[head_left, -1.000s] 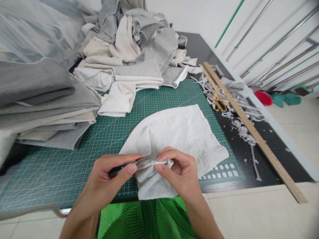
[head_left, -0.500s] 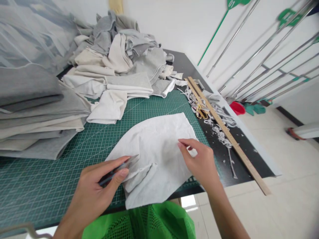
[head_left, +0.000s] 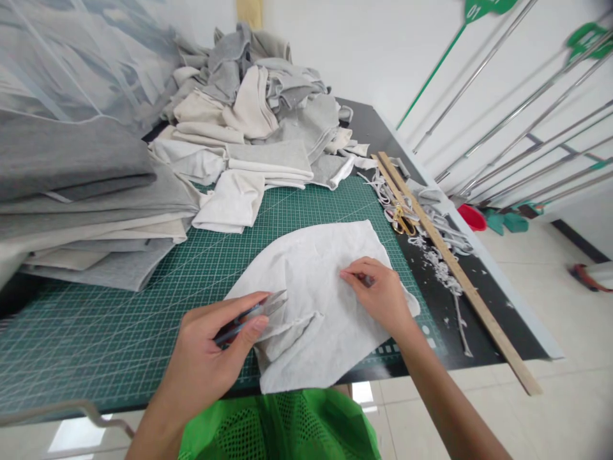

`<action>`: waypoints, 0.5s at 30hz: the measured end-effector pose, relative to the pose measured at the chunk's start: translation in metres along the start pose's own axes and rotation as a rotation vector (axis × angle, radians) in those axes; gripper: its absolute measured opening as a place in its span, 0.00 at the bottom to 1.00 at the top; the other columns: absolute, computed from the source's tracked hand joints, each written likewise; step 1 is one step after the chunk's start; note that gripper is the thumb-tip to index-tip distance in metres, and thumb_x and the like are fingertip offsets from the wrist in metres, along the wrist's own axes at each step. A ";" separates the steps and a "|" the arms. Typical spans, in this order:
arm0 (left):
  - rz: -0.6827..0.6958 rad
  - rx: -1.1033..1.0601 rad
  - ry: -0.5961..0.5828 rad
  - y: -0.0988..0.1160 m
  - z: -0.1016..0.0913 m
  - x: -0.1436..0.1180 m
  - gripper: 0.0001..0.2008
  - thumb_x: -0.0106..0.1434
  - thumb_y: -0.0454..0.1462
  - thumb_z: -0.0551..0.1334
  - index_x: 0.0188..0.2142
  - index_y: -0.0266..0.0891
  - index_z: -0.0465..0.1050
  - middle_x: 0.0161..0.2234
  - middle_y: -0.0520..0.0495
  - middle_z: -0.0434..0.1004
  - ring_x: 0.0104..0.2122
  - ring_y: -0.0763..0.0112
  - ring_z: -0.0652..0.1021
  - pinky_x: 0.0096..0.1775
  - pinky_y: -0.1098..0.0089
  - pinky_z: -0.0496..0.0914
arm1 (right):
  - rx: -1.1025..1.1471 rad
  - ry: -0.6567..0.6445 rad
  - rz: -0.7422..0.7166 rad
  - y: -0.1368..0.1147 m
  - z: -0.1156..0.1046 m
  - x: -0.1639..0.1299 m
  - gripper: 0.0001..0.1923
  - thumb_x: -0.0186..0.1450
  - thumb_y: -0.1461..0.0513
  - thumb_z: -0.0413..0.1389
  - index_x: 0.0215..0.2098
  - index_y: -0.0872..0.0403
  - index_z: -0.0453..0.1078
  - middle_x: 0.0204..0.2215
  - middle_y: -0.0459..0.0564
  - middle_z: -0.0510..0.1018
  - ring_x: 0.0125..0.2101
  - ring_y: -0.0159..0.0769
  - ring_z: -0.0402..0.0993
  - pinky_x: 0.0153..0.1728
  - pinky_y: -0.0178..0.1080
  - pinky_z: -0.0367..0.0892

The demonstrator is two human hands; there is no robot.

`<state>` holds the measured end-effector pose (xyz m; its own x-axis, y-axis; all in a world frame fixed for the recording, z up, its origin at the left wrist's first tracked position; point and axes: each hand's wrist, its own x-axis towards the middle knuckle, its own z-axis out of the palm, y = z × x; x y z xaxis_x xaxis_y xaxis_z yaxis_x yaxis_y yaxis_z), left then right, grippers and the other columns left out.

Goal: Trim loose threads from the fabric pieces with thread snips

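Two hands: left hand (head_left: 211,358) grips snips (head_left: 256,311); right hand (head_left: 380,297) on one cloth (head_left: 316,275).

Snips (head_left: 251,313) handle hidden in left hand (head_left: 211,358), folded grey fabric stack (head_left: 71,191) cut off at left edge

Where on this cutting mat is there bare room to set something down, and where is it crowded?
Bare green cutting mat lies between the folded fabric stack and the left hand, and again between the white cloth and the rear fabric pile. Crowded: the black strip by the wooden ruler, littered with scraps and scissors.
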<state>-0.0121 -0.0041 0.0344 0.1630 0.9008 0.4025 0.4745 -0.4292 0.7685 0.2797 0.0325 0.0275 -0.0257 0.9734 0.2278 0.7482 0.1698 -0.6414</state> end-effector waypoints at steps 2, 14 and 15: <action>0.003 -0.003 0.009 0.000 0.000 -0.001 0.10 0.64 0.39 0.67 0.45 0.44 0.81 0.40 0.49 0.86 0.35 0.67 0.86 0.34 0.74 0.80 | -0.062 0.047 -0.042 -0.002 -0.005 -0.001 0.07 0.66 0.64 0.60 0.30 0.52 0.78 0.30 0.49 0.81 0.32 0.37 0.76 0.35 0.38 0.69; 0.001 0.072 -0.020 0.001 -0.003 -0.005 0.12 0.67 0.42 0.65 0.50 0.52 0.77 0.41 0.58 0.86 0.33 0.77 0.84 0.35 0.80 0.77 | -0.688 0.442 0.503 0.083 -0.142 0.009 0.08 0.55 0.63 0.65 0.33 0.53 0.83 0.19 0.48 0.79 0.29 0.45 0.81 0.45 0.45 0.68; 0.007 0.082 -0.016 0.001 -0.004 -0.006 0.12 0.67 0.42 0.65 0.50 0.52 0.77 0.40 0.58 0.86 0.33 0.77 0.84 0.34 0.80 0.77 | -0.724 0.383 0.509 0.089 -0.144 0.008 0.08 0.54 0.63 0.65 0.33 0.53 0.84 0.18 0.48 0.78 0.31 0.46 0.81 0.46 0.44 0.68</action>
<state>-0.0158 -0.0099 0.0349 0.1803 0.8990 0.3992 0.5426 -0.4294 0.7220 0.4419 0.0329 0.0774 0.5367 0.7663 0.3533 0.8411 -0.5195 -0.1508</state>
